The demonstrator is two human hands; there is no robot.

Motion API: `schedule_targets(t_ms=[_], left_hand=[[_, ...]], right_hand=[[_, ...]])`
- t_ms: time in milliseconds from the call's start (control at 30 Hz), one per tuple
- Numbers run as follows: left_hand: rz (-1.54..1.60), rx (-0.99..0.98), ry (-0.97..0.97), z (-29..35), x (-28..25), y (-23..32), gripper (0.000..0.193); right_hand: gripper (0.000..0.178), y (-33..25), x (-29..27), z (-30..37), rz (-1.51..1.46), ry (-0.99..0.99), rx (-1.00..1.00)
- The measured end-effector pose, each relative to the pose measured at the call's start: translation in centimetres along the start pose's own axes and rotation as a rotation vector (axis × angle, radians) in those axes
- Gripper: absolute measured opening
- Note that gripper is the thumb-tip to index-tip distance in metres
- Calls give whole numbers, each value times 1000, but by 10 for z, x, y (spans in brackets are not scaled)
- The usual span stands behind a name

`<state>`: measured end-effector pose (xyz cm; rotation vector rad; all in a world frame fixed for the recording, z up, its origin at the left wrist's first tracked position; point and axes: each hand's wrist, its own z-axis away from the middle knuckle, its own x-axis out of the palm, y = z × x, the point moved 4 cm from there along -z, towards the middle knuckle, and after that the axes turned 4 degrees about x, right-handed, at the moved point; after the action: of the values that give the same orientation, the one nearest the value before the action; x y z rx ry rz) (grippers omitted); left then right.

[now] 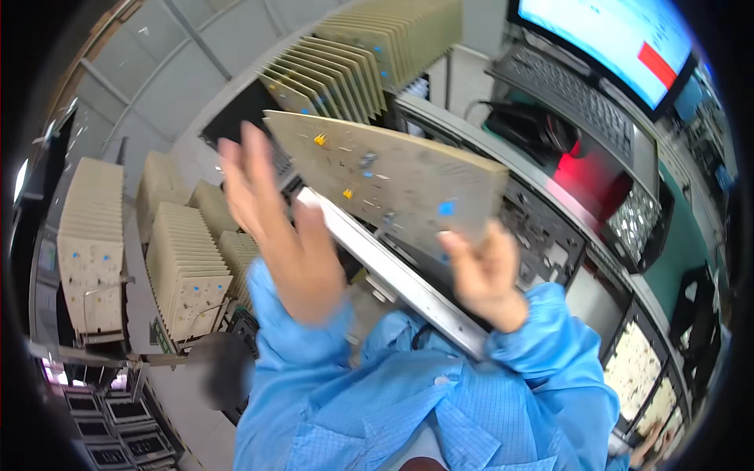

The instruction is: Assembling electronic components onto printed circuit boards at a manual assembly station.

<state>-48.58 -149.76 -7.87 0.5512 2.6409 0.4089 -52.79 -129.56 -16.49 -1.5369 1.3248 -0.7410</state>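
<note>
My right hand (487, 271) grips the right end of a large tan board (408, 177), its thumb on the near face. Small yellow, blue and metal parts dot that face, and the board stands tilted on edge. My left hand (287, 235) is raised near the board's left end, fingers stretched out, holding nothing; motion blurs it. Below the board, a white metal rail (393, 271) slants across in front of my body. Behind the board, part of a dark frame with small fittings (542, 235) shows; the rest is hidden.
Upright tan boards (326, 74) fill a rack at the back, with more stacks (90, 228) (184, 267) at left. A monitor (605, 39), keyboard (573, 102) and dark handheld device (534, 133) beside a red glow occupy the right. Another person's hand (656, 447) appears lower right.
</note>
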Motion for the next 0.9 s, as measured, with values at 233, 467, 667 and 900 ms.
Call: schedule_targets(t_ms=[233, 467, 667, 900], left_hand=[[998, -361, -825, -14, 144, -64, 36], [957, -401, -1097, 41, 259, -44, 36], [914, -423, -1271, 68, 280, -41, 34], [350, 146, -1147, 81, 281, -55, 38]], right_hand=[[59, 16, -143, 55, -135, 257, 198], [69, 62, -200, 70, -43, 361, 388], [62, 98, -200, 92, -133, 391, 512], [59, 93, -207, 94, 731, 273, 436]])
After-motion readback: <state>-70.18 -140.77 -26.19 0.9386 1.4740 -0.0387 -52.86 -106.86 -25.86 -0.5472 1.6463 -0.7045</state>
